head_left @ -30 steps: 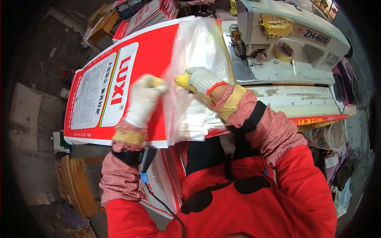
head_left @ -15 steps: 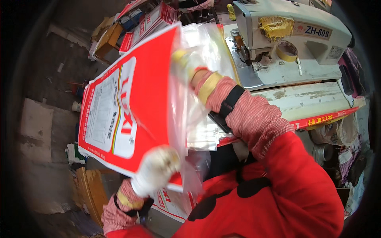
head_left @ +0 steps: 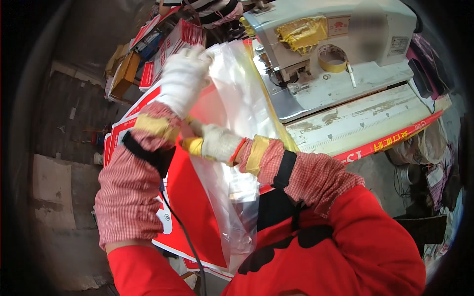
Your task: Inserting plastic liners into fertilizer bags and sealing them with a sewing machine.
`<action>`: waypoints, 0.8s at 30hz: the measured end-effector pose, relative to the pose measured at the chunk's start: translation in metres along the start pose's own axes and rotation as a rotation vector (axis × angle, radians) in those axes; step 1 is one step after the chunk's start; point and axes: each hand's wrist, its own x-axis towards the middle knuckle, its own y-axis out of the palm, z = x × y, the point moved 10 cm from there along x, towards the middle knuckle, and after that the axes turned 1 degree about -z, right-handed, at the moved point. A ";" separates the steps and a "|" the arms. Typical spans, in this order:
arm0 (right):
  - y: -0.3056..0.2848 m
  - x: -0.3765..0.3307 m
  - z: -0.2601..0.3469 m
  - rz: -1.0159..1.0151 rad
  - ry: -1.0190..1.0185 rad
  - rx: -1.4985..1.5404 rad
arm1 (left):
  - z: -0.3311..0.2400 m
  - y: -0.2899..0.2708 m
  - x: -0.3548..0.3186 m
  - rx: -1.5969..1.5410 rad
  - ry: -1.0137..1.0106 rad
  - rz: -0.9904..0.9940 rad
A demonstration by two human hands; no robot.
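Note:
In the middle of the view lie red-and-white printed bags (head_left: pixel 197 207) in a stack, a clear plastic liner (head_left: pixel 232 197) sticking out along the right side. My left hand (head_left: pixel 185 74), in a white knit glove, reaches across to the far end of the top bag; its fingers are bent closed at the bag's edge. Beneath my left forearm, my right hand (head_left: pixel 215 141), in a glove with yellow-wrapped fingers, rests on the bag and liner. Its thumb and fingers are stretched out and apart, the fingertips partly covered by the left sleeve.
A sewing machine (head_left: pixel 321 44) with a tape roll (head_left: pixel 332 58) on its bed stands at the right. Behind my left hand are more stacked red-and-white bags (head_left: pixel 182 37) and a wooden box (head_left: pixel 126 74). A dark cord (head_left: pixel 185 229) hangs from my left arm.
My left hand has gone from the bag's near corner to its far end, crossing over the right arm. My right hand has moved nearer to me, and the raised bags have come down.

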 end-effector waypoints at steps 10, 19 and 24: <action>0.008 0.004 -0.025 0.140 0.058 -0.339 | 0.016 0.067 0.013 0.204 -0.220 0.303; 0.137 -0.075 -0.084 -0.036 -1.156 -0.540 | 0.097 -0.003 0.084 0.349 -0.337 0.328; -0.016 -0.129 -0.082 -0.216 -0.662 -0.129 | 0.100 -0.050 0.109 0.339 -0.281 0.359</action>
